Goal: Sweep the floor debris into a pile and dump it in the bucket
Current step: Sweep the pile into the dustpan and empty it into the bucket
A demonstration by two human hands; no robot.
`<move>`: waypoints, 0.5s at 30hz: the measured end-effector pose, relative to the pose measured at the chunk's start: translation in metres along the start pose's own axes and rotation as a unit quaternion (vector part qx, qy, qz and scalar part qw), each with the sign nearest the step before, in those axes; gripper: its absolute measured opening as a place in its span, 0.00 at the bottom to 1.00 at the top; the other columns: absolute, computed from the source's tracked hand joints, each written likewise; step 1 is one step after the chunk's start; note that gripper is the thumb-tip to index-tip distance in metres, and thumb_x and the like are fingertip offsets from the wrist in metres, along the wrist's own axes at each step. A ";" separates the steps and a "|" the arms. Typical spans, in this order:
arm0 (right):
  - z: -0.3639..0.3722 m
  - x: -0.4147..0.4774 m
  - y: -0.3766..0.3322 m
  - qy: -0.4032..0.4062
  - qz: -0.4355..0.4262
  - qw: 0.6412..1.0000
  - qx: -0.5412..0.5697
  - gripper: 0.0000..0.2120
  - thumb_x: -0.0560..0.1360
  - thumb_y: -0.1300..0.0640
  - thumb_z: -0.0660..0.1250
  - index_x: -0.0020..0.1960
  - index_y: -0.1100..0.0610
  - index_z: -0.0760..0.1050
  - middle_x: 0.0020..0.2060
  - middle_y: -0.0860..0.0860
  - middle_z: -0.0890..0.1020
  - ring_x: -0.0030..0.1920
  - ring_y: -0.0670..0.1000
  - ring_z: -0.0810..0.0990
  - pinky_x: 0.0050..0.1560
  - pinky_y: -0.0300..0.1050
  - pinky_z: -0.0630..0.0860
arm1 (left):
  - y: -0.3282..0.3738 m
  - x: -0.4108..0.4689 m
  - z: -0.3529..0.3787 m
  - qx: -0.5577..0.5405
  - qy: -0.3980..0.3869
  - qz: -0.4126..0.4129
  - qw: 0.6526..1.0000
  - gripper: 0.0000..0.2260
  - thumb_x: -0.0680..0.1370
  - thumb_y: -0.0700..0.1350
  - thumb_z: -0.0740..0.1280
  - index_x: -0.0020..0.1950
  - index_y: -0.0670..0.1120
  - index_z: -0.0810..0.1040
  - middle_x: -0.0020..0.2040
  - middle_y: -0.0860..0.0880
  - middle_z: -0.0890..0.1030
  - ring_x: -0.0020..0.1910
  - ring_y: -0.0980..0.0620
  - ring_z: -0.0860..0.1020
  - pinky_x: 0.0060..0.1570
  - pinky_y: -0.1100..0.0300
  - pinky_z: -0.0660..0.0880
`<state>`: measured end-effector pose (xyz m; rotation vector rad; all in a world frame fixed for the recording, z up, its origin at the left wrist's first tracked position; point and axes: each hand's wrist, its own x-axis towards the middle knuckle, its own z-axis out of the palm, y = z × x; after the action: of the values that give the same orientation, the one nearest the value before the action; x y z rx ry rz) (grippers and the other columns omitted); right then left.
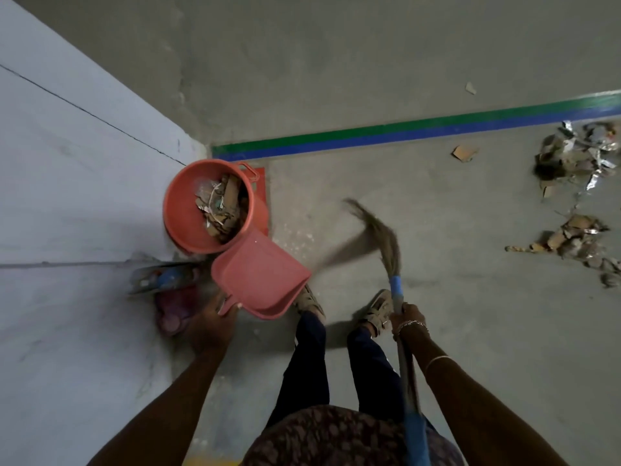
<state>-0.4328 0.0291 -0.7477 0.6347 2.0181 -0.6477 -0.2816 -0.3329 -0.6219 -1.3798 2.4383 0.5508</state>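
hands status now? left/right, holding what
Left hand: closed, grips the handle of the pink dustpan beside the bucket.
Right hand: closed, grips the broom handle.

bucket is showing orange-red | dustpan is showing salmon pink | floor stripe is showing green-and-blue | broom handle is showing blue

Dim, soft indoor light; motion blur smears the broom bristles, and wide-angle distortion bends the edges.
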 end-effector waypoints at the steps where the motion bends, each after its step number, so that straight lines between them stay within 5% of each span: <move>1: 0.000 0.012 0.013 0.000 -0.006 1.000 0.014 0.12 0.74 0.55 0.67 0.53 0.62 0.76 0.41 0.58 0.82 0.40 0.62 0.84 0.41 0.57 0.84 | -0.012 0.001 0.006 0.014 0.001 -0.006 1.000 0.27 0.72 0.66 0.65 0.70 0.58 0.74 0.53 0.46 0.85 0.51 0.39 0.82 0.49 0.49 0.78; 5: -0.038 0.001 0.007 0.012 -0.031 0.998 0.047 0.09 0.74 0.57 0.70 0.51 0.61 0.77 0.36 0.59 0.83 0.34 0.61 0.83 0.37 0.59 0.83 | -0.033 -0.009 0.015 0.058 0.008 -0.025 0.998 0.22 0.75 0.64 0.68 0.65 0.56 0.79 0.54 0.44 0.84 0.50 0.38 0.83 0.45 0.48 0.78; 8: -0.054 -0.019 -0.007 -0.026 -0.074 0.996 0.049 0.06 0.75 0.60 0.69 0.50 0.61 0.77 0.31 0.57 0.80 0.27 0.57 0.79 0.30 0.53 0.81 | -0.039 -0.022 0.007 0.082 0.024 0.014 0.996 0.20 0.80 0.62 0.59 0.60 0.52 0.83 0.54 0.44 0.83 0.49 0.39 0.82 0.43 0.49 0.76; 15: -0.015 -0.047 -0.035 -0.159 -0.166 0.967 -0.106 0.06 0.75 0.58 0.68 0.49 0.59 0.74 0.32 0.57 0.78 0.27 0.55 0.77 0.25 0.46 0.76 | -0.074 -0.033 0.024 0.050 0.008 -0.110 0.993 0.28 0.76 0.68 0.64 0.72 0.55 0.74 0.67 0.44 0.78 0.61 0.39 0.78 0.54 0.45 0.76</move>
<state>-0.4427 0.0045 -0.6937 0.0555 1.8681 -0.6684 -0.1995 -0.3316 -0.6431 -1.5890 2.2515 0.3602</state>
